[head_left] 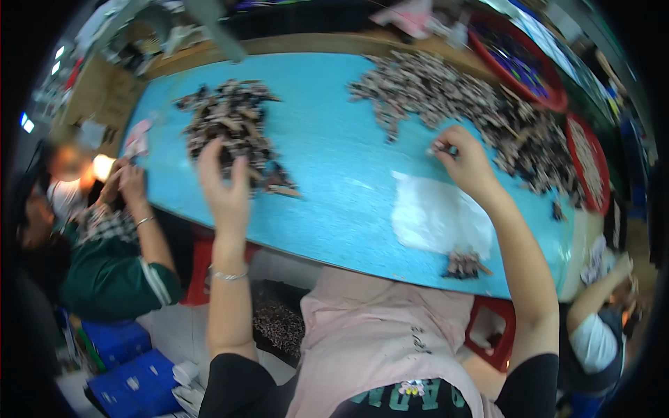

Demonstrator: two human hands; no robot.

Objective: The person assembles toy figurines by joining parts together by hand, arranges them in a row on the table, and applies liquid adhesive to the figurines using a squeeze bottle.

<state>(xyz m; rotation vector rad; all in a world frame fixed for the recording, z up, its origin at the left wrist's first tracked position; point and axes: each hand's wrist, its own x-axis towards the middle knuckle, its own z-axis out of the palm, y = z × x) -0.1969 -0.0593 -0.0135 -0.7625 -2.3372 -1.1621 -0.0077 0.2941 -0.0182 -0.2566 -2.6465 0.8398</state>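
Note:
On the blue tabletop [320,139], my left hand [226,184] is at the near edge of a heap of small dark and brown pieces [233,115]. Its thumb and forefinger are spread apart, and nothing shows between them. My right hand [465,160] is closed in a pinch just short of a wide spread of small greyish pieces [432,87]. A tiny dark bit pokes out at its fingertips, too small to name. Below that hand lies a clear plastic sheet or bag [435,216]. A small cluster of similar pieces [465,265] sits by its near edge.
A red basin [557,94] with purple and dark items stands far right, and a smaller red tray [589,164] of pale pieces is nearer. Co-workers sit at the left, one in a green sleeve [115,282], and at the right. A cardboard box [104,97] stands far left.

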